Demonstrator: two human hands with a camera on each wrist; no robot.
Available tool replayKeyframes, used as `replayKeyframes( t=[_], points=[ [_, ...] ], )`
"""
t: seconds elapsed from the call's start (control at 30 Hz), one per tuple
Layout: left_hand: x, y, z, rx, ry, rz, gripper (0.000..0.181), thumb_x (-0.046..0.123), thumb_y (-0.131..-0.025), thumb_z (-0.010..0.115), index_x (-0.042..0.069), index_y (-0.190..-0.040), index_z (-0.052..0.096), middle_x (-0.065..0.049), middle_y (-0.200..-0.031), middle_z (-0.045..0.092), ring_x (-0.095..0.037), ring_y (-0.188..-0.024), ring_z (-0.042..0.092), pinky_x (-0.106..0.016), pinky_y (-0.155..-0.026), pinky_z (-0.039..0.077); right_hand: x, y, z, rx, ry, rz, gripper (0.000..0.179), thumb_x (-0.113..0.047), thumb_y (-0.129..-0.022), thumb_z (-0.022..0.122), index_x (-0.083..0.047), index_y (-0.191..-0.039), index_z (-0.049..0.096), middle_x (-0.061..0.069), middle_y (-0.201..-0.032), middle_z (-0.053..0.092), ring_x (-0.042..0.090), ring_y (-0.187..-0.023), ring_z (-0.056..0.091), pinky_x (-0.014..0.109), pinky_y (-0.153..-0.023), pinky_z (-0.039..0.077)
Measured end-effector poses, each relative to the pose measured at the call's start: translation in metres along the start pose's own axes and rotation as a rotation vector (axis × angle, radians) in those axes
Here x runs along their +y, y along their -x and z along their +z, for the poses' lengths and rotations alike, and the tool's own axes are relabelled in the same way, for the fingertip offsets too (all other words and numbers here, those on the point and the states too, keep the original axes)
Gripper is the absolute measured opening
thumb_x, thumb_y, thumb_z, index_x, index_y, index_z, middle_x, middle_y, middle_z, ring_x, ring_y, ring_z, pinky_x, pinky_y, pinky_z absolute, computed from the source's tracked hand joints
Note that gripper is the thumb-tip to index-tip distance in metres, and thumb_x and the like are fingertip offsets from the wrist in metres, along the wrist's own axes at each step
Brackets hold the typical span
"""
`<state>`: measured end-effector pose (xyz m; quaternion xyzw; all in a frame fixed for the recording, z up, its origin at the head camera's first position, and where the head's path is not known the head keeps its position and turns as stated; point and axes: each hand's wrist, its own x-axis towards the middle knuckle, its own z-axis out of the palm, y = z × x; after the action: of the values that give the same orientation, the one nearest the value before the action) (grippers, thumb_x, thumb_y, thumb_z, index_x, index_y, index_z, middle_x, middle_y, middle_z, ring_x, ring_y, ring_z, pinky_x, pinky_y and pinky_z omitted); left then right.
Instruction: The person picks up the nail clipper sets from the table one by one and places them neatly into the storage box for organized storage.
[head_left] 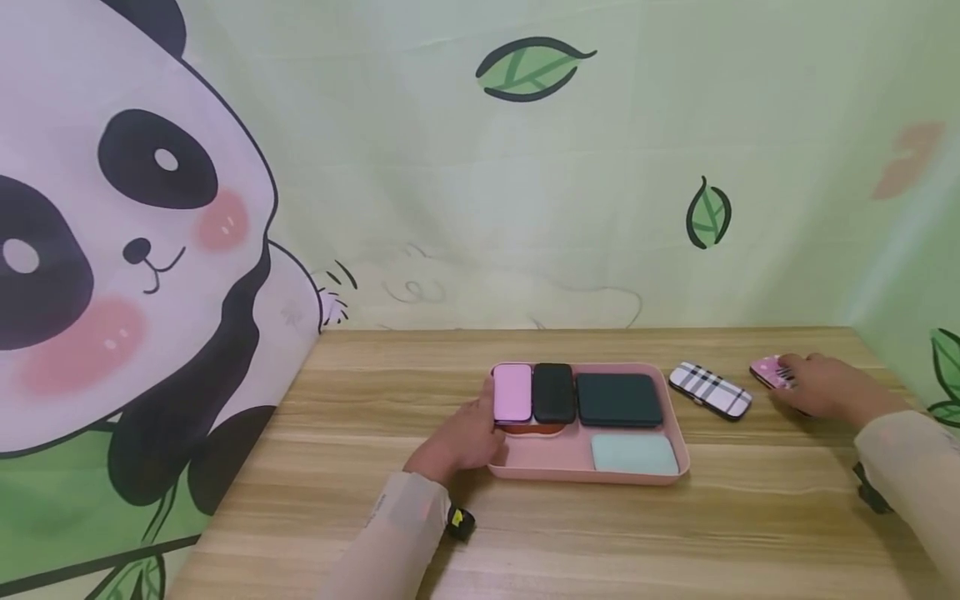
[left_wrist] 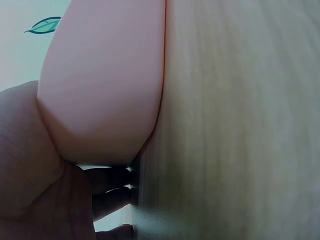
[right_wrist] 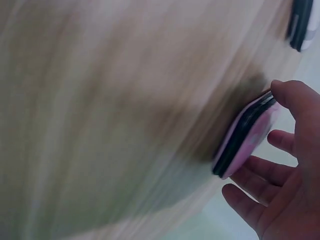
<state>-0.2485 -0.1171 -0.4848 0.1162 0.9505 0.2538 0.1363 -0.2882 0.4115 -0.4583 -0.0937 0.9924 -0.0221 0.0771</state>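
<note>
At the left end of the shallow pink tray (head_left: pixel 540 472), my left hand (head_left: pixel 467 437) holds the side wall, thumb over the rim. In the left wrist view the tray's outer wall (left_wrist: pixel 105 85) fills the space above the fingers. Over at the right, my right hand (head_left: pixel 821 385) grips a small pink patterned case (head_left: pixel 768 372) with a dark edge. The right wrist view shows the thumb at one end of this case (right_wrist: pixel 247 135) and fingers at the other. A black-and-white plaid case (head_left: pixel 710 390) lies between the tray and the right hand.
Inside the tray sit a pink case (head_left: pixel 512 392), a black case (head_left: pixel 553 393), a dark green case (head_left: pixel 618 400) and a pale blue case (head_left: pixel 634 454). Something reddish (head_left: pixel 534 429) shows beneath the pink one. Behind the wooden table (head_left: pixel 390 367) hangs a panda-print cloth (head_left: pixel 405 167).
</note>
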Motion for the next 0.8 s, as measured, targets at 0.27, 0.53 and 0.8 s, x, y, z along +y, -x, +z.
replayKeyframes(
  t=[0.27,0.53,0.8],
  points=[
    [-0.0006,-0.0014,0.0006,-0.001,-0.021,-0.006,0.086,0.028,-0.098,0.052,0.013,-0.162,-0.003,-0.006,-0.162,0.032,-0.023,-0.126,0.045,-0.041,-0.109,0.039,0.0077,-0.0017,0.0067,0.004,-0.027,-0.003,0.075,-0.039,-0.092,0.064,0.019,-0.133,0.041,0.047,-0.114,0.053,0.063,-0.106,0.054,0.068,-0.087,0.045],
    [0.0008,-0.0005,-0.0003,0.001,-0.008,-0.001,0.086,0.029,-0.098,0.053,0.014,-0.162,-0.002,-0.006,-0.161,0.034,-0.024,-0.124,0.046,-0.039,-0.099,0.042,0.0067,0.0002,0.005,0.014,-0.041,-0.004,0.075,-0.039,-0.089,0.067,0.018,-0.132,0.043,0.047,-0.114,0.053,0.063,-0.105,0.054,0.068,-0.085,0.046],
    [-0.001,-0.0021,0.0006,-0.004,-0.004,-0.004,0.086,0.029,-0.098,0.052,0.014,-0.162,-0.004,-0.006,-0.162,0.033,-0.024,-0.125,0.045,-0.042,-0.11,0.039,0.0049,0.0008,0.0046,0.044,-0.05,-0.036,0.072,-0.037,-0.086,0.071,0.014,-0.131,0.048,0.041,-0.109,0.058,0.053,-0.098,0.06,0.065,-0.082,0.048]
  ],
)
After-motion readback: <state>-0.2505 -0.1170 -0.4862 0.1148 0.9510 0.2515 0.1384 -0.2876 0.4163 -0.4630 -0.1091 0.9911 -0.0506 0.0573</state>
